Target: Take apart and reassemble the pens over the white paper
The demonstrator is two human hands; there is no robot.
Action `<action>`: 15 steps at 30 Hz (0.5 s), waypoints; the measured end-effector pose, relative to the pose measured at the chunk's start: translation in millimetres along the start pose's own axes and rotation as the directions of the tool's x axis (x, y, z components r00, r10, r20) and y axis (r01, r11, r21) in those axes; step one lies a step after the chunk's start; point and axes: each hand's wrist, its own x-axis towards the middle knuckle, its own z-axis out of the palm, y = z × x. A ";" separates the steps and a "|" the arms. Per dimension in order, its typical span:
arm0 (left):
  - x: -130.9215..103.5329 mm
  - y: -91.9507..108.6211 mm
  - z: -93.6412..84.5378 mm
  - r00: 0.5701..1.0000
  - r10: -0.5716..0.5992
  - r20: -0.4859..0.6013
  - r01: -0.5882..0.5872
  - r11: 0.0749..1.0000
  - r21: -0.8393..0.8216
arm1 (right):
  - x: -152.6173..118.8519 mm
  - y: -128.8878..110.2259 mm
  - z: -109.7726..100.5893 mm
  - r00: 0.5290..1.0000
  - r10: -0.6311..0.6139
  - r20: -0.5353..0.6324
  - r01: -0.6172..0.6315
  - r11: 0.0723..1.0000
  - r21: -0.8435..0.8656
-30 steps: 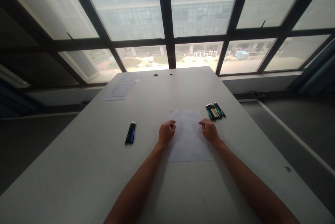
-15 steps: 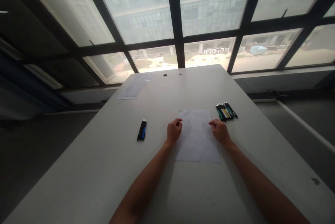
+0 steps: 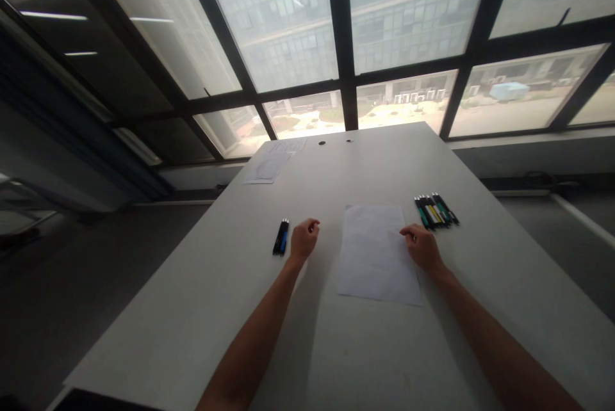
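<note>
A blank white sheet of paper (image 3: pixel 375 257) lies on the white table. My left hand (image 3: pixel 304 238) is curled closed over the table, between the sheet and a small group of dark pens (image 3: pixel 281 236), one with a blue part. Nothing shows in its fingers. At the sheet's right edge is my right hand (image 3: pixel 421 246), also with curled fingers and nothing visible in them. Just beyond it lie several black pens (image 3: pixel 436 210) side by side, some with green, white or yellow parts.
More papers (image 3: pixel 269 164) lie at the table's far left corner. Two small round dark-and-white spots (image 3: pixel 322 143) show near the far edge. Large framed windows stand behind the white table (image 3: pixel 202 308). A blue curtain (image 3: pixel 72 110) hangs at the left.
My left hand has moved left, off the sheet's edge and closer to the dark pens. My right hand stays by the right edge. The view has turned slightly left.
</note>
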 end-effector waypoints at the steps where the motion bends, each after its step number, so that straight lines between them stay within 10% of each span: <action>1: 0.4 -11.2 -8.8 1.000 -0.010 0.002 0.010 1.000 0.022 | 0.0 -0.1 -0.2 1.000 0.000 0.001 0.000 1.000 0.000; 7: 1.3 -72.6 -52.1 0.997 0.008 -0.083 0.009 0.978 0.209 | -0.1 2.8 -0.1 1.000 0.001 0.008 -0.001 1.000 0.004; 15: 11.6 -104.0 -76.6 0.958 -0.287 -0.015 0.283 0.935 0.215 | -0.4 -1.1 -3.2 1.000 0.029 -0.003 -0.029 1.000 -0.003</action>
